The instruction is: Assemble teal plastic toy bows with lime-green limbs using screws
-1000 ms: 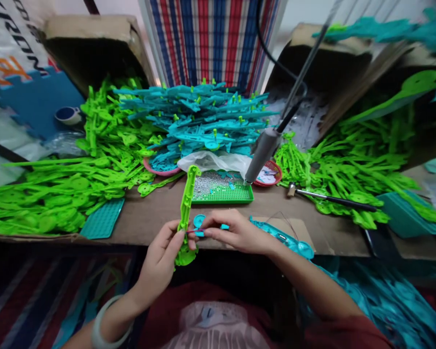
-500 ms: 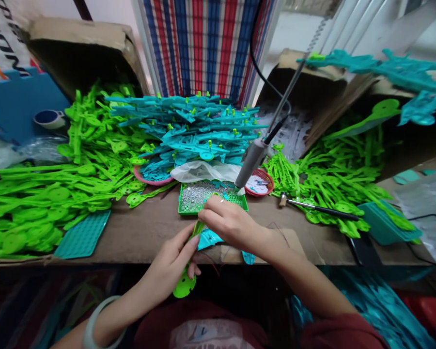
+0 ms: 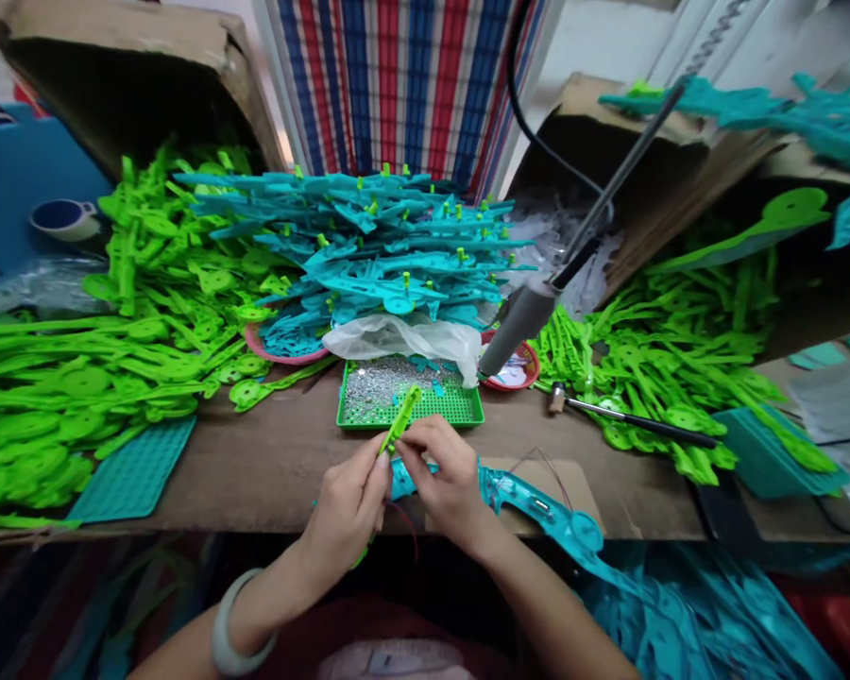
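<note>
My left hand (image 3: pixel 350 501) grips a long lime-green plastic part (image 3: pixel 405 408), whose tip points up and away from me. My right hand (image 3: pixel 445 472) has its fingers closed against that part's near side; whether a small piece is pinched there I cannot make out. Behind my right hand lies a blue plastic part (image 3: pixel 538 510), reaching right along the table's front edge, with thin wires beside it. Just beyond my hands is a green perforated tray (image 3: pixel 460 411) holding small silvery metal pieces and some blue bits.
A grey electric screwdriver (image 3: pixel 520 326) hangs over the tray's right side. A hammer (image 3: pixel 630 420) lies at right. Lime-green parts (image 3: pixel 85 382) pile up left and right, blue parts (image 3: pixel 397 255) behind the tray. A pink basket (image 3: pixel 255 345) and red basket (image 3: pixel 535 368) flank it.
My right hand has come down from the green part's far end to its near side, and the part has tilted. More of the blue part shows at right. The view has shifted slightly.
</note>
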The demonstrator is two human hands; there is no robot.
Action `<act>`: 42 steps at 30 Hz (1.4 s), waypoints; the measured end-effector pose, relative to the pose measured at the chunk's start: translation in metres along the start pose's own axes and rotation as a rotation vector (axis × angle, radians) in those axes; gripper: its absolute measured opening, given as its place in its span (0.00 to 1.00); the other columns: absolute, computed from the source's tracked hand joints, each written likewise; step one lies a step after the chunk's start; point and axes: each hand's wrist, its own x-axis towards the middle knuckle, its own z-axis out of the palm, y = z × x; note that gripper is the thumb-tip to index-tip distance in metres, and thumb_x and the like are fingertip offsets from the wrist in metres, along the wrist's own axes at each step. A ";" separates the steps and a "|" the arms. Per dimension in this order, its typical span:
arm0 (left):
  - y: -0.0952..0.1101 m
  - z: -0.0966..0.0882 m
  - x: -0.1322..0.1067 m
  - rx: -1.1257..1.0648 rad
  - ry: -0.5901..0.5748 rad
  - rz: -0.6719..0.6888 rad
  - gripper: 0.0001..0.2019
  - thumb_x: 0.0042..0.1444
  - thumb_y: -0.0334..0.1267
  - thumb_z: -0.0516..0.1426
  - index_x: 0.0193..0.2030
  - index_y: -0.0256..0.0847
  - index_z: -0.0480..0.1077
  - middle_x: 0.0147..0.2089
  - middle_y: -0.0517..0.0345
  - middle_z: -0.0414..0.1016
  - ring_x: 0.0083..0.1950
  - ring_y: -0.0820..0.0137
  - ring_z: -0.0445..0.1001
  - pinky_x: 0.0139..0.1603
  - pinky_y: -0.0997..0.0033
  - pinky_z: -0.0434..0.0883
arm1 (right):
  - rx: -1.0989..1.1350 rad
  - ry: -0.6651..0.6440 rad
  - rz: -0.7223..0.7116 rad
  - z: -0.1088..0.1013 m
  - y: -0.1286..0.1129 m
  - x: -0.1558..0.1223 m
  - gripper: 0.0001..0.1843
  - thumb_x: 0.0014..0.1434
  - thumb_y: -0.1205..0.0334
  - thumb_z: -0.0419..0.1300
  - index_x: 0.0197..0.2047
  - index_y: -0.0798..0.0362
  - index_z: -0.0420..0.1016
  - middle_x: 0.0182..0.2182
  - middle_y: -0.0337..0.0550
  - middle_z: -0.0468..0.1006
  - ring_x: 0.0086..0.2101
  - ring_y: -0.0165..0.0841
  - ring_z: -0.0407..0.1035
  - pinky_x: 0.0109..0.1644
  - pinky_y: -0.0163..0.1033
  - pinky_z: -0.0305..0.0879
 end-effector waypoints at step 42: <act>-0.005 0.013 -0.017 0.286 0.021 0.229 0.14 0.70 0.36 0.47 0.51 0.33 0.71 0.21 0.67 0.68 0.16 0.76 0.70 0.20 0.80 0.67 | 0.130 -0.036 0.022 -0.011 0.006 -0.018 0.09 0.65 0.73 0.60 0.46 0.52 0.76 0.40 0.44 0.77 0.39 0.31 0.73 0.42 0.36 0.71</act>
